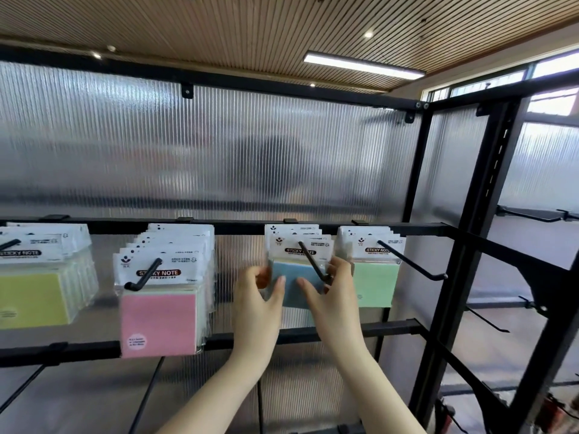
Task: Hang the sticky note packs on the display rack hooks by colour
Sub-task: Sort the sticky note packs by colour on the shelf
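While both hands (293, 288) are gripping the blue sticky note pack (294, 285), it is being seated on its hook (313, 261); release likely follows.

Both bare forearms are raised from the lower edge of the view and converge upward. The left hand (257, 302) is held upright, thumb spread toward the centre and fingers curled at the top. The right hand (332, 292) is set just beside it, thumb pointing inward and fingers bent forward. The thumbs are kept slightly apart.
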The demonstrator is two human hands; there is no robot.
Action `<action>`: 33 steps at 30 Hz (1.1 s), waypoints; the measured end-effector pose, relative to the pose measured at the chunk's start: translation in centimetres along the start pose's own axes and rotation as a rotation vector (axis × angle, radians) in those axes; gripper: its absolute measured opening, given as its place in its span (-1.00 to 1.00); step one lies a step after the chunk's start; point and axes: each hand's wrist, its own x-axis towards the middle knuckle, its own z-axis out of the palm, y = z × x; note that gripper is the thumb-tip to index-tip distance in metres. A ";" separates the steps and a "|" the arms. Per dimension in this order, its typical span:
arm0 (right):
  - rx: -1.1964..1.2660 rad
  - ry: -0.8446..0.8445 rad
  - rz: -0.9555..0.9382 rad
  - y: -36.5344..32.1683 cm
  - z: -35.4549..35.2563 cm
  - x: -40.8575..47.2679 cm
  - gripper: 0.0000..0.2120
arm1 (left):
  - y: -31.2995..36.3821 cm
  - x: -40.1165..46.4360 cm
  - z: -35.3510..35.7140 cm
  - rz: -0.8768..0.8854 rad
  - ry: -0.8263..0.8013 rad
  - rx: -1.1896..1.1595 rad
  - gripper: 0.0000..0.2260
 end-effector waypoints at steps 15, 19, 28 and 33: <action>-0.100 -0.088 0.275 3.9 2.3 -0.4 -0.67 | -2.2 0.1 -0.5 -0.173 -0.066 0.111 -0.89; -0.172 -0.154 0.387 5.8 2.7 -1.6 -0.84 | -3.9 -1.1 -1.9 -0.220 -0.283 0.331 -0.92; -0.151 -0.191 0.265 4.7 6.5 -4.2 -0.86 | -5.0 -3.0 -7.9 -0.060 -0.450 0.726 -0.78; -0.196 -0.252 0.185 3.2 9.6 -6.0 -0.86 | -5.0 -3.5 -12.0 0.034 -0.423 0.858 -0.75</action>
